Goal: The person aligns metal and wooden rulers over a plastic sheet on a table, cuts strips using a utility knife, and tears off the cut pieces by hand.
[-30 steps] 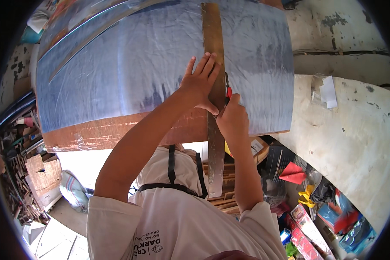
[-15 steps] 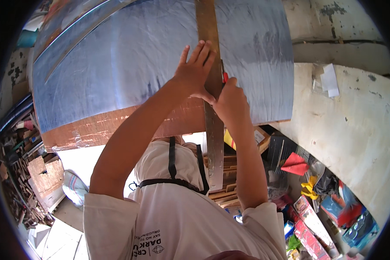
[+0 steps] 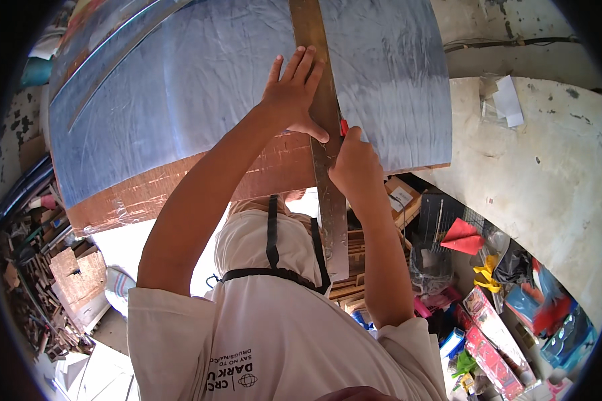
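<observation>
A blue-grey sheet with a wrinkled surface lies over a brown board, whose near strip shows bare. Across both runs a long, flat straightedge, sticking out past the near edge toward my body. My left hand presses down on it with fingers spread, fingertips on the strip and the palm partly over the sheet. Close along its right side, my right hand is closed round a cutter knife with a red part showing. The knife's tip rests by the straightedge's edge; most of its handle is hidden in my fist.
Thin curved strips lie on the sheet's far left. A large pale panel leans at the right, with several tools and packages piled below, among them a red folded piece. Scrap wood is heaped at the left.
My right hand has drawn the cutter knife a little toward me along the straightedge, parting from my left thumb. My left hand stays spread on the straightedge. The whole view has shifted slightly.
</observation>
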{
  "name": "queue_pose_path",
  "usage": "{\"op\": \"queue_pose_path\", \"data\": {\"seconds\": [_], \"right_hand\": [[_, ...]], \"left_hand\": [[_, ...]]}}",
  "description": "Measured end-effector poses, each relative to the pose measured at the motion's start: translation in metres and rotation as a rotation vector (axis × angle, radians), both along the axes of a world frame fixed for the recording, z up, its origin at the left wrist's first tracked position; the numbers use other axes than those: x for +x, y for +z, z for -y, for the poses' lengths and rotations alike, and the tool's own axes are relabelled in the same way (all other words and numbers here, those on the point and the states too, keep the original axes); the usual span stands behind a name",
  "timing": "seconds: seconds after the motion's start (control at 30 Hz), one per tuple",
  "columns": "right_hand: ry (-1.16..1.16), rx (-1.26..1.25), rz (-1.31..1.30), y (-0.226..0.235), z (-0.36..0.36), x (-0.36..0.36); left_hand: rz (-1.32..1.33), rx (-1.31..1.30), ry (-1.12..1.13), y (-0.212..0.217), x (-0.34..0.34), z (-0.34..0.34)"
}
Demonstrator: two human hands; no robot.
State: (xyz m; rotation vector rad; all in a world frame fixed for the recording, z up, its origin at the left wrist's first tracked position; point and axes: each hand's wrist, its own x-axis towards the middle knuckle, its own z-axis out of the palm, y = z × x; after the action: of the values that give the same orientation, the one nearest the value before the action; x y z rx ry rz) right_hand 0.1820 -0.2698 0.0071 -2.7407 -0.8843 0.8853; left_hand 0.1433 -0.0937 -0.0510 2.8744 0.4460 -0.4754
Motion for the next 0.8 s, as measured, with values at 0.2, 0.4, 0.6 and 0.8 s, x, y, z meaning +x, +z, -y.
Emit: {"op": "queue_pose_path", "data": {"seconds": [0.2,0.4,0.6,0.8], "right_hand": [[-0.036,-0.025,-0.048,0.004,0.017,-0.011],[-0.122,0.005,-0.095,0.014,0.04,-0.03],[-0.072,0.043,-0.095,0.023,0.049,-0.022],[-0.124,0.167,-0.036,0.023,0.014,0.001]], "left_hand": [[0.022,-0.018,0.005,-0.001,0.0,-0.001],[-0.003,-0.056,0.014,0.006,0.001,-0.002],[0.009,-0.081,0.01,0.004,0.001,-0.002],[0.013,-0.098,0.013,0.007,0.0,-0.004]]}}
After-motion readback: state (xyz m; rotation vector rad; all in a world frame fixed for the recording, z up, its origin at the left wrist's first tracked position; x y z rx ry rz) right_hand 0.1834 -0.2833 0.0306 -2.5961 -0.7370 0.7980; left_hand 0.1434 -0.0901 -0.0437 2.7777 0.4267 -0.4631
